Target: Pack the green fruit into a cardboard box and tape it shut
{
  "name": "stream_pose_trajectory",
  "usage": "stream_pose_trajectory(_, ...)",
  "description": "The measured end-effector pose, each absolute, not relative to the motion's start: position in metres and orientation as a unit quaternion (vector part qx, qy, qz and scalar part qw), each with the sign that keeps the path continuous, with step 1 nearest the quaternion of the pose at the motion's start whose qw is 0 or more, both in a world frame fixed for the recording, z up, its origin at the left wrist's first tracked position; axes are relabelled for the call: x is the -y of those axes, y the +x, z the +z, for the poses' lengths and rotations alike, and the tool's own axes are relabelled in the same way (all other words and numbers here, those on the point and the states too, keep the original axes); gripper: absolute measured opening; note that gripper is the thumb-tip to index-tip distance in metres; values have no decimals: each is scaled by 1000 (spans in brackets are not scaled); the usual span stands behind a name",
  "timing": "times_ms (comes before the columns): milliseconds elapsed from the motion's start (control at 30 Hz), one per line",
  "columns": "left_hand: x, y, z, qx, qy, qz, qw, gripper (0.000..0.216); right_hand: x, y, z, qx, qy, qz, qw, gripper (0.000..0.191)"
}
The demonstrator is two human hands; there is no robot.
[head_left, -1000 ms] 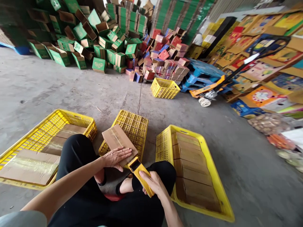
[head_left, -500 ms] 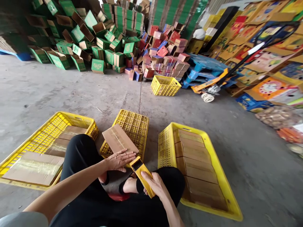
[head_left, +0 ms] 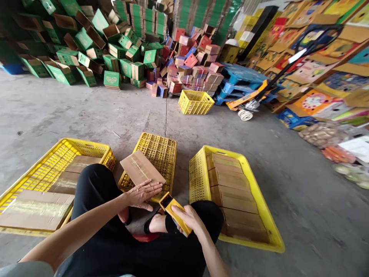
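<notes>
The yellow tool (head_left: 170,206) has moved off the near corner of the brown box (head_left: 140,166), leaving a gap where the two met a second ago; the right hand (head_left: 186,218) has drawn back with it. The left hand (head_left: 142,193) has slid toward the box's near edge. The box itself has shifted angle slightly. The right knee (head_left: 210,216) has swung outward, covering more of the right-hand crate's (head_left: 198,179) near wall.
</notes>
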State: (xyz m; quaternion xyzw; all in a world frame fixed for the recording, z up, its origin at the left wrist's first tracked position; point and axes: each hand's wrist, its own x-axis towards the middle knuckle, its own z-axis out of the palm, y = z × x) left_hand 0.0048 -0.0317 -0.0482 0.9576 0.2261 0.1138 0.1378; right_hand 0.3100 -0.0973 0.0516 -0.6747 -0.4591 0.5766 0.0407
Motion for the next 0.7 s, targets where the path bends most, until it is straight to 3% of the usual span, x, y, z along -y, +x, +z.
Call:
stream_pose_trajectory(167, 18, -2, -47, -322, 923, 160, 138, 79, 81, 291, 48, 473, -657, 586, 33, 57)
stream_pose_trajectory(367, -42, -65, -22, -679, 648, 269, 218, 71, 69, 277, 49, 476, -659, 581, 28, 57)
stream_pose_trajectory(533, -63, -103, -17, -752, 548, 213, 298, 54, 69, 271, 51, 476, -666, 573, 34, 61)
stream_pose_trajectory(700, -53, -110, -13, -771, 475, 220, 363, 59, 66, 273, 78, 484, -673, 559, 21, 62)
